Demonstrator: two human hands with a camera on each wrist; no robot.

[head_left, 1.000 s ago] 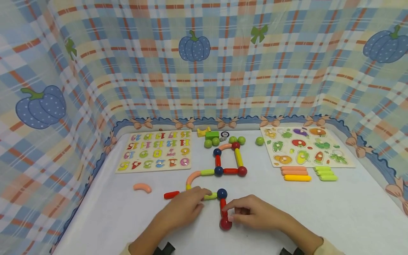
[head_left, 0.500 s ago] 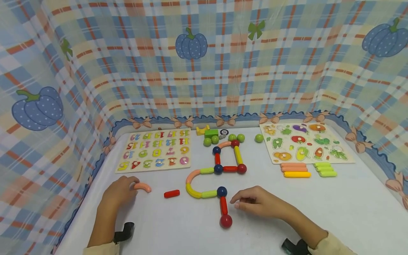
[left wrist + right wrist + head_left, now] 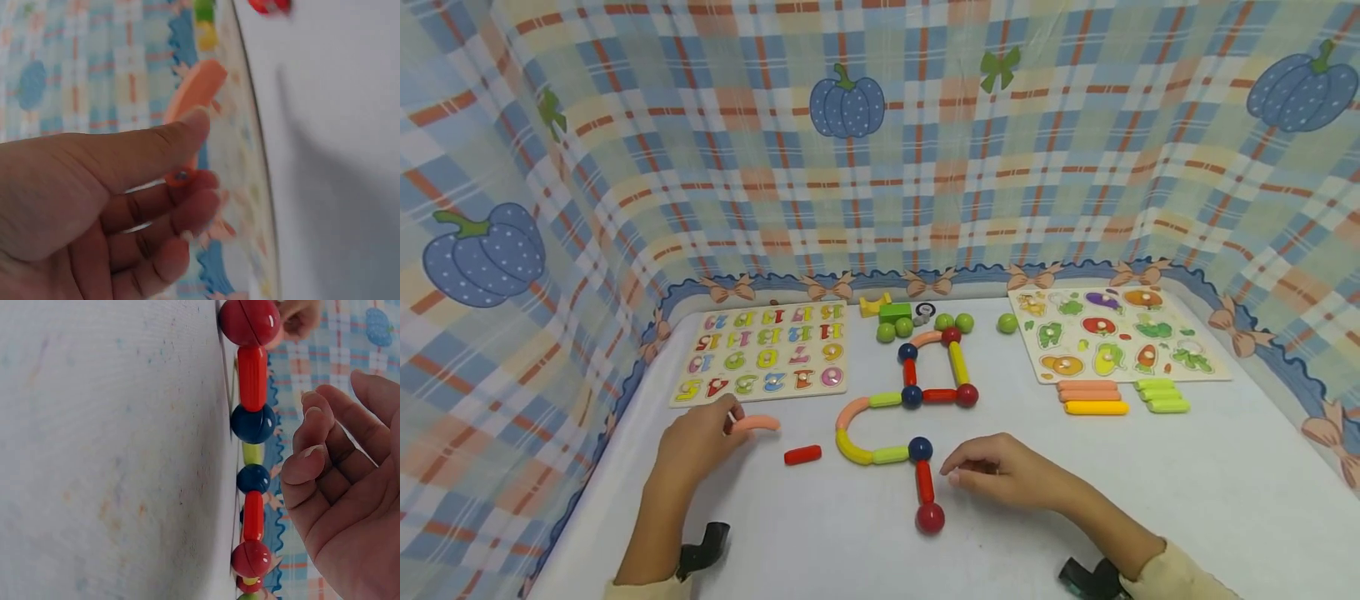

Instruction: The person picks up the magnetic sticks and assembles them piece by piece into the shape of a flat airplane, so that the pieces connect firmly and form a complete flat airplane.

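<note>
My left hand (image 3: 698, 442) pinches a curved salmon-pink magnetic stick (image 3: 758, 423) between thumb and fingers; in the left wrist view the curved stick (image 3: 199, 87) points up past the thumb. To its right lies a loose red stick (image 3: 802, 454). My right hand (image 3: 1003, 473) holds nothing, fingers loosely curled, just right of a chain of sticks and balls. That chain has a red ball (image 3: 930, 518), a red stick (image 3: 924, 483), a blue ball (image 3: 920, 449), a lime stick (image 3: 891, 455) and a yellow curve (image 3: 853, 448), running up to a closed loop farther back.
A number puzzle board (image 3: 758, 396) lies at back left, a vegetable puzzle board (image 3: 1213, 375) at back right. Pink sticks (image 3: 1088, 392), a yellow stick (image 3: 1096, 407) and lime sticks (image 3: 1163, 396) lie below the latter. Green balls (image 3: 965, 322) and a green block (image 3: 895, 312) sit along the back.
My left hand left the chain, reached left to the curved pink stick, took it and moved it slightly right. My right hand drew back from the red stick and now stays beside it.
</note>
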